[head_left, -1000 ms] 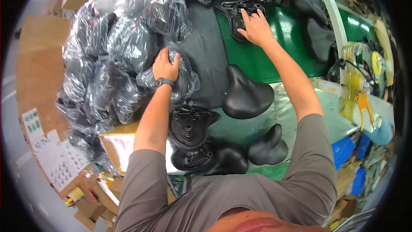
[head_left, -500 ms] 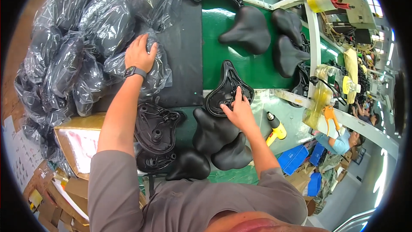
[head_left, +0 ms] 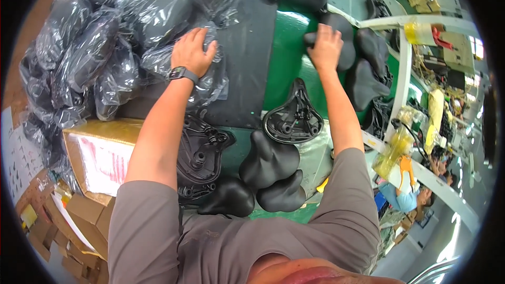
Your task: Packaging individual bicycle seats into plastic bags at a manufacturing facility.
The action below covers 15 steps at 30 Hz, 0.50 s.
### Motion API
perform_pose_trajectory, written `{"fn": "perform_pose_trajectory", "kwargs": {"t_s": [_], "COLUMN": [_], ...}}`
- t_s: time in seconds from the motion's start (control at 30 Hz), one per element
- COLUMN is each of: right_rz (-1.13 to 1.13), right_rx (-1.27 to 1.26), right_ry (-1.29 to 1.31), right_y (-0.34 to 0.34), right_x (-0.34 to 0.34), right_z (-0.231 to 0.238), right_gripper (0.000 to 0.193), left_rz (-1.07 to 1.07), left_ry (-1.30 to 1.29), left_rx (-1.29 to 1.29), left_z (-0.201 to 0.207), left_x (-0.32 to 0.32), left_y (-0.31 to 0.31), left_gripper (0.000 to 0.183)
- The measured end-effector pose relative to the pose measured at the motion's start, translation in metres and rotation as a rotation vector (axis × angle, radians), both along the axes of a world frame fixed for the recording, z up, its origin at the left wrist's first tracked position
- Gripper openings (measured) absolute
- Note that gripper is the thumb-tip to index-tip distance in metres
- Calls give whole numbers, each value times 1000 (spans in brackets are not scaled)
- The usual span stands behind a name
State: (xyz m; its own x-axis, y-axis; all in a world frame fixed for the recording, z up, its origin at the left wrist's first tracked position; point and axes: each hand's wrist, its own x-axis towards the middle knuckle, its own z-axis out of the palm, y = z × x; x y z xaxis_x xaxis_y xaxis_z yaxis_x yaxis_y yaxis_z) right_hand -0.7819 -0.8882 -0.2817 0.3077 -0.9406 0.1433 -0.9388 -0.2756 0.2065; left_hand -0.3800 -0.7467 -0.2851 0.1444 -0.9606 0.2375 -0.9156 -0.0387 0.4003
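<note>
My left hand [head_left: 193, 53], with a watch on its wrist, lies with spread fingers on a bicycle saddle in clear plastic [head_left: 211, 88]. It rests on top and does not grip. Farther right, my right hand [head_left: 326, 48] has its fingers and thumb over a black bicycle saddle [head_left: 344, 39], whose nose sticks out left of the hand. The saddle's middle is hidden under the fingers. Nearer me, an overturned saddle [head_left: 293, 122] shows its ribbed underside, apart from both hands.
Plastic-wrapped saddles [head_left: 152, 8] are heaped at the left, beside a black mat [head_left: 244, 68]. Bare saddles [head_left: 269, 160] lie close to my body, others [head_left: 365, 84] along the right. A pale metal frame [head_left: 404, 68] and a cardboard box [head_left: 100, 131] flank the table.
My right hand has left the overturned saddle and reached away to the black saddle, which now sits slightly farther right. My left hand stays on the wrapped saddle. The view has shifted.
</note>
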Motion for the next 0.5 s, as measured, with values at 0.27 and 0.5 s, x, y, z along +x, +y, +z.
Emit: {"fn": "perform_pose_trajectory", "kwargs": {"t_s": [0.27,0.5], "right_rz": [153,873], "right_rx": [333,984], "right_ry": [-743,-579], "right_y": [66,209], "right_x": [10,77], "right_z": [117,191], "right_gripper": [59,71], "left_rz": [-2,-9], "left_ry": [6,65], "left_rx": [-31,-12], "left_z": [8,7], "left_x": [1,-3], "left_y": [-1,-6], "left_gripper": [44,43]}}
